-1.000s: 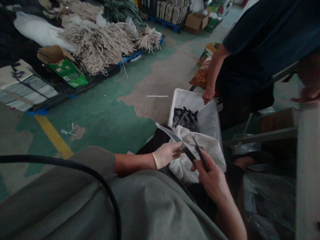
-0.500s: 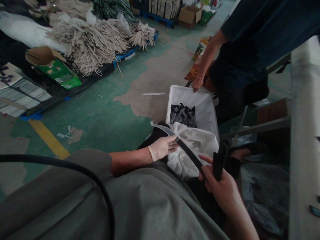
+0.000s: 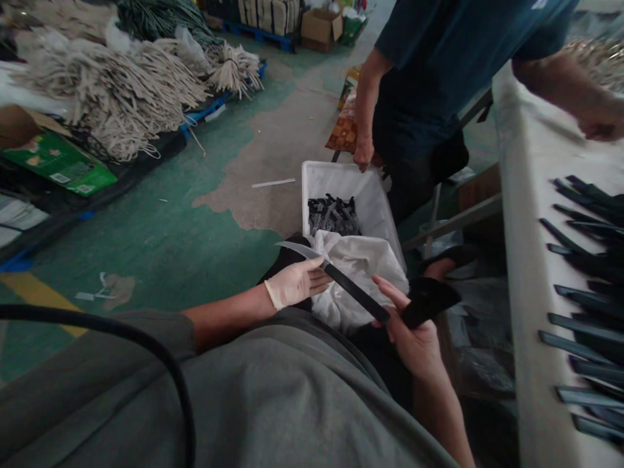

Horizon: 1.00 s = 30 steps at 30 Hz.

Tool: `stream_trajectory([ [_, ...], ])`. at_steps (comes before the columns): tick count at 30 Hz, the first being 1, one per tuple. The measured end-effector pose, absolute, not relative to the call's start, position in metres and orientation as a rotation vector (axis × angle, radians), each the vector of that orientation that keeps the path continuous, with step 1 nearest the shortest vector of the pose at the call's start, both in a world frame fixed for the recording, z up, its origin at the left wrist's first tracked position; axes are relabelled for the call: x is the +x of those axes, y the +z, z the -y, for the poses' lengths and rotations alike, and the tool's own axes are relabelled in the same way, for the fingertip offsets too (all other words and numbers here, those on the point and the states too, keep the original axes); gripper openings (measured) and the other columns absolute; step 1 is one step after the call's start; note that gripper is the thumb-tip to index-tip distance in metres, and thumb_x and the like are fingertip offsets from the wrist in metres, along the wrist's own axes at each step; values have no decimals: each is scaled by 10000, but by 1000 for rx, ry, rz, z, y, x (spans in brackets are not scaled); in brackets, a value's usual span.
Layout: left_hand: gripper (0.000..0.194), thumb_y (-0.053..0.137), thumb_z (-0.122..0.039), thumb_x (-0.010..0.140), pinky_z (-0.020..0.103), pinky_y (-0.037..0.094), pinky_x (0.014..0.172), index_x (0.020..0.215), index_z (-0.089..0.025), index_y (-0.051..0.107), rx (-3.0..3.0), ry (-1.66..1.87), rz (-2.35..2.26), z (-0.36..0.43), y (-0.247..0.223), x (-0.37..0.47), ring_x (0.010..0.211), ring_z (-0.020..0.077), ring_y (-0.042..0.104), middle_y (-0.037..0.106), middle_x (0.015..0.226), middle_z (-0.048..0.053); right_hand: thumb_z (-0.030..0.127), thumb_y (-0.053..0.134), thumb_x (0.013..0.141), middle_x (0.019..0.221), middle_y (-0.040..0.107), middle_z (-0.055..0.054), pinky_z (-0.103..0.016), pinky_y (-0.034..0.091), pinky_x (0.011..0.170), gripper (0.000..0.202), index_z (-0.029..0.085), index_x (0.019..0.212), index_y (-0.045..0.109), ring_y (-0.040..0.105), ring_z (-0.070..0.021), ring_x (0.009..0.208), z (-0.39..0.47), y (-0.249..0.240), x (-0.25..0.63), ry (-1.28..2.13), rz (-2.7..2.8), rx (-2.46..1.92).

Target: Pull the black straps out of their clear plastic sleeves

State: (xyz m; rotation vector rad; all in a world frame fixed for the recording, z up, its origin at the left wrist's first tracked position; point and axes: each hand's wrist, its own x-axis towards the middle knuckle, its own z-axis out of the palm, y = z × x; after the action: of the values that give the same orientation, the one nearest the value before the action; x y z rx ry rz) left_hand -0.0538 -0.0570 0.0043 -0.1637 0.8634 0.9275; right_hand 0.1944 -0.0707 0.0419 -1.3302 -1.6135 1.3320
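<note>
My left hand [image 3: 295,285], in a thin pale glove, pinches a long curved blade with a black handle [image 3: 355,290] near where blade and handle meet, thumb on top and fingers stretched beneath. The grey blade points to the far left; I cannot make out whether it has teeth. The handle's near end is gripped by my bare right hand [image 3: 416,338], index finger extended. A broad dark black piece [image 3: 431,302] also lies in that hand, its kind unclear. Just beyond, a white cloth sack [image 3: 373,263] hangs over the near end of a white plastic bin [image 3: 377,188] containing black strip-like pieces [image 3: 334,216].
A co-worker [image 3: 439,84] stands ahead, one hand by the bin's far rim, the other over the pale table [image 3: 531,273]. Several black pieces [image 3: 589,299] lie on that table. Bundled beige cords [image 3: 127,91] and a green box [image 3: 61,159] stand left. A black cable [image 3: 146,344] crosses the foreground.
The view has swung right, showing more of the table and its black pieces. The black piece in my right hand has tipped over to the right. Both hands keep hold of the bladed tool.
</note>
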Motion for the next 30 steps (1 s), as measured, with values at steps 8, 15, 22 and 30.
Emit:
stream_trajectory([
  [8,173,669,-321,858,301,457,895,883,-152,698,74,804,-790,70,3,-34,928,195,669,725,934,90,221,614,859,1239,697,-71,-444,523,959,183,261,961,762,667,-261,1096,65,35,157,1093,1914,-1145],
  [15,423,533,-447,893,362,487,873,1079,-98,682,127,636,-496,74,-7,-33,1075,278,646,683,1160,168,289,623,839,856,760,-43,-345,552,733,168,235,918,762,701,-224,766,51,25,152,974,1924,-1341],
  [22,454,483,-502,949,315,543,709,1091,-85,592,-370,1022,-943,39,-53,-80,743,198,704,720,872,114,326,686,803,618,652,-28,-329,492,561,107,234,788,739,578,-184,553,70,69,217,1063,1562,-1324],
  [30,273,470,-244,983,209,503,596,1223,-164,572,16,1333,-972,-2,-31,-111,636,114,671,711,818,47,442,706,805,664,692,-57,-265,475,504,256,194,770,757,564,-151,532,81,62,198,1594,1628,-1224],
])
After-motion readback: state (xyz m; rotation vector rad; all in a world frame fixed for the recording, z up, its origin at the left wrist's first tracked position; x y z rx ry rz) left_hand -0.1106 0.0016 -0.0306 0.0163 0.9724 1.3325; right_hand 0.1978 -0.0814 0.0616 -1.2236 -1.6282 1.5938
